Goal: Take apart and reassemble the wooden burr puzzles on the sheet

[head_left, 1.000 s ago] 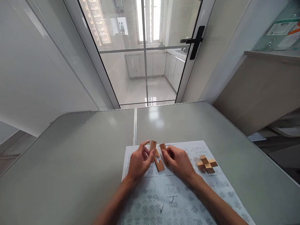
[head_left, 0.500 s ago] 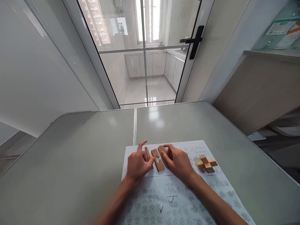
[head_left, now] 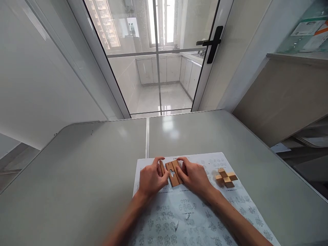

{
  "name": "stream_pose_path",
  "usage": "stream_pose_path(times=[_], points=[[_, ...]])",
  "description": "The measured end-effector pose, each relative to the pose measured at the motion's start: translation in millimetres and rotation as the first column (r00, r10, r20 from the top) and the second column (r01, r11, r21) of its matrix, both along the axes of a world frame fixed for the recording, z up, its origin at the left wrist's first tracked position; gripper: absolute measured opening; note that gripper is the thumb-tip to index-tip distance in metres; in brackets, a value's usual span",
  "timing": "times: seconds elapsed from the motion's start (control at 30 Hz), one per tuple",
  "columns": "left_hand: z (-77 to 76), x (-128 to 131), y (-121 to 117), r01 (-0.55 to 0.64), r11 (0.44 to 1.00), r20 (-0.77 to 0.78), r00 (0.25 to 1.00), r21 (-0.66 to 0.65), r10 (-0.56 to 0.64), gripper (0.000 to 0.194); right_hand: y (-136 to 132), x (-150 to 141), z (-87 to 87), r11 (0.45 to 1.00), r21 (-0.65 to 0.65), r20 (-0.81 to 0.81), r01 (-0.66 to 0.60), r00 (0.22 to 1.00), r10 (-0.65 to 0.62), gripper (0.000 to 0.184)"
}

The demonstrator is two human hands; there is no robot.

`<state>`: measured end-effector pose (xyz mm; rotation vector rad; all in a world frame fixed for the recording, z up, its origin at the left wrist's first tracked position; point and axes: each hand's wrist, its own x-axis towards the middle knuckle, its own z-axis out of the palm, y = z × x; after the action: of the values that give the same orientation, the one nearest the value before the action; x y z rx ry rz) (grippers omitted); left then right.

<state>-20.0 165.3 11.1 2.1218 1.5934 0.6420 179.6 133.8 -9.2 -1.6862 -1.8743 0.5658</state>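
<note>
My left hand (head_left: 153, 176) is closed on a narrow wooden puzzle piece (head_left: 162, 168), thumb on its near end and a finger at the far end. A flat notched wooden piece (head_left: 175, 180) lies on the printed sheet (head_left: 194, 223) between my hands. Against its right side rests another wooden piece (head_left: 176, 165), gripped by my right hand (head_left: 195, 176) between thumb and index finger. My fingers hide part of both held pieces. To the right, an interlocked wooden burr puzzle (head_left: 226, 178) sits on the sheet.
The sheet carries rows of small printed diagrams and lies on a grey table (head_left: 77, 184) with a seam (head_left: 147, 136). Beyond the far edge stands a glass door with a black handle (head_left: 214, 44). A shelf with a clear plastic container (head_left: 307, 34) is at upper right.
My left hand has lowered its piece from a raised position to beside the notched piece. My right hand has moved its piece left, up against the notched one.
</note>
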Motion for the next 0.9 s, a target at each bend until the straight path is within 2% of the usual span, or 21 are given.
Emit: stream_pose_path(times=[0.27,0.63,0.77,0.83,0.9], points=[[0.1,-5.5,4.9,0.057,0.998,-0.048,0.997,0.033,-0.055,0.023,0.5,1.2,-2.0,1.0,-0.006,0.011,-0.011,1.0,0.011,0.032],[-3.8,-4.5,0.7,0.075,0.993,-0.15,0.987,0.092,-0.06,0.032,-0.9,0.2,-0.5,1.0,0.013,-0.025,-0.013,1.0,0.014,0.028],[-4.5,-4.9,1.7,0.095,0.97,-0.078,0.994,0.222,-0.079,0.03,-0.8,-1.4,-1.3,0.999,0.033,-0.07,-0.018,0.997,0.02,0.027],[-3.5,-5.0,1.7,0.159,0.946,-0.052,0.987,0.283,-0.15,0.041,-0.9,-2.0,-0.4,0.999,0.038,-0.099,-0.022,0.995,0.025,0.028],[-2.0,-5.0,1.0,0.266,0.923,-0.052,0.964,0.279,-0.262,0.061,-1.3,-2.5,1.1,0.999,0.041,-0.131,-0.021,0.991,0.026,0.029]])
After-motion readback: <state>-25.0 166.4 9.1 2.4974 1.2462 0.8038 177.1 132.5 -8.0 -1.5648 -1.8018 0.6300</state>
